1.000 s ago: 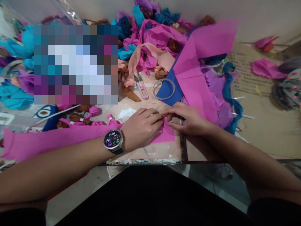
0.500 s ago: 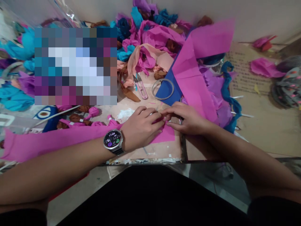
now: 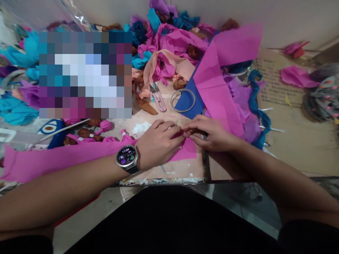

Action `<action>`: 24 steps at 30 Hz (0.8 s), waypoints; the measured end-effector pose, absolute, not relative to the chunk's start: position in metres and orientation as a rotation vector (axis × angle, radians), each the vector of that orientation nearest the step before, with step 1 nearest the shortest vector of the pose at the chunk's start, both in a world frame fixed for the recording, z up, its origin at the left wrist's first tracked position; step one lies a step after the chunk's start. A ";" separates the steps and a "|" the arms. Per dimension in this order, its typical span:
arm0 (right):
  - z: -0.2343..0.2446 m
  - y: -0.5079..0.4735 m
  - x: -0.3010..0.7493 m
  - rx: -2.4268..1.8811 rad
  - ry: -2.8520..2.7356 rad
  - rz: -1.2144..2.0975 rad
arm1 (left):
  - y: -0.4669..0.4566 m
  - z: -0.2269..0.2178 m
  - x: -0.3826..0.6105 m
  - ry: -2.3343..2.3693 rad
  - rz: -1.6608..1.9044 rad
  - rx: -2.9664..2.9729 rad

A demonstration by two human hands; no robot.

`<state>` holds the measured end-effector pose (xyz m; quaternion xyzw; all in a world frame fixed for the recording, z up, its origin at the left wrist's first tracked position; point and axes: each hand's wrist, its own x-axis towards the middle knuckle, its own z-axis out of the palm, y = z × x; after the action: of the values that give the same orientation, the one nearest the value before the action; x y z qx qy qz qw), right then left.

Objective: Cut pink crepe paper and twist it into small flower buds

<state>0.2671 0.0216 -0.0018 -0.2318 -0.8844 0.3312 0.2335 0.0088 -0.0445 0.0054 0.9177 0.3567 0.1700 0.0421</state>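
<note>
A long pink crepe paper strip [image 3: 66, 157] lies along the table's front, running under my left arm and past my left hand [image 3: 161, 141]. That hand rests on the strip with its fingers bent and drawn together near the strip's right end. My right hand [image 3: 209, 132] meets it there, thumb and fingers pinched at the paper. The fingertips touch or nearly touch, and what exactly lies between them is hidden. Just beyond the hands are a ring of thin wire [image 3: 183, 100] and pink-handled thread snips [image 3: 159, 100] with the blades pointing away.
A folded pink paper sheet [image 3: 214, 81] lies over a blue sheet [image 3: 189, 102] beyond my right hand. Crumpled paper pieces [image 3: 169, 38] heap at the back. Cardboard [image 3: 293, 141] covers the right side, with a dark wire bundle [image 3: 324, 97] on it. A pixelated patch hides the upper left.
My right thumb and fingers have shifted very slightly closer in against the left fingertips. The paper strip, snips and wire ring stay in place.
</note>
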 end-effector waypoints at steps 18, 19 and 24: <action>0.001 0.020 0.269 -0.660 -2.378 0.850 | -0.044 0.006 0.008 1.085 0.511 2.809; 0.001 0.020 0.268 -0.659 -2.381 0.855 | -0.044 0.006 0.008 1.086 0.507 2.809; 0.001 0.019 0.268 -0.644 -2.417 0.866 | -0.044 0.006 0.008 1.097 0.499 2.811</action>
<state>0.2675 0.0191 0.0009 -0.2360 -0.8852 0.3174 0.2449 0.0083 -0.0444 0.0059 0.9183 0.3584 0.1631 0.0414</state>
